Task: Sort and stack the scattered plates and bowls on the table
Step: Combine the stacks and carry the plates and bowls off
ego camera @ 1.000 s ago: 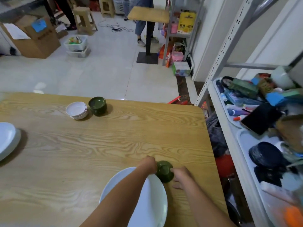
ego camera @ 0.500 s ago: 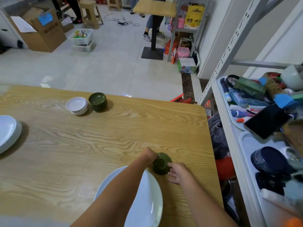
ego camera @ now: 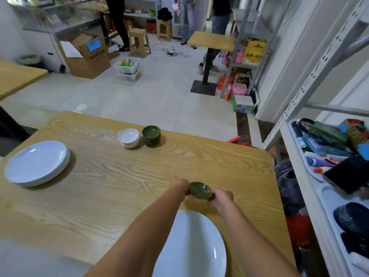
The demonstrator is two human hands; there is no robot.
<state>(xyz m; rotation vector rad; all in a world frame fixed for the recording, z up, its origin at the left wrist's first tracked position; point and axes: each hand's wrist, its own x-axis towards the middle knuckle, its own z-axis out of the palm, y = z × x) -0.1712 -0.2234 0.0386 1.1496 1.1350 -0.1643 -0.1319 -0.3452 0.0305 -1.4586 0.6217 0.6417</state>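
A small green bowl (ego camera: 200, 191) is held just above the wooden table (ego camera: 123, 188), between my two hands. My left hand (ego camera: 179, 186) grips its left rim and my right hand (ego camera: 223, 197) grips its right rim. Below my arms lies a large white plate (ego camera: 195, 248) near the table's front edge. At the far side stand a stack of green bowls (ego camera: 151, 135) and, touching it on the left, a stack of white bowls (ego camera: 129, 137). A stack of large white plates (ego camera: 37, 163) sits at the left.
A white shelf (ego camera: 327, 226) crowded with bottles, a dark tablet and dark bowls runs along the right of the table. Beyond the table are tiled floor, a small pedestal table (ego camera: 211, 40), stools, a cardboard box and people standing.
The green bowl has been lifted off the white plate's rim and moved slightly away from me, now held by both hands. The camera has tilted up, showing more of the room.
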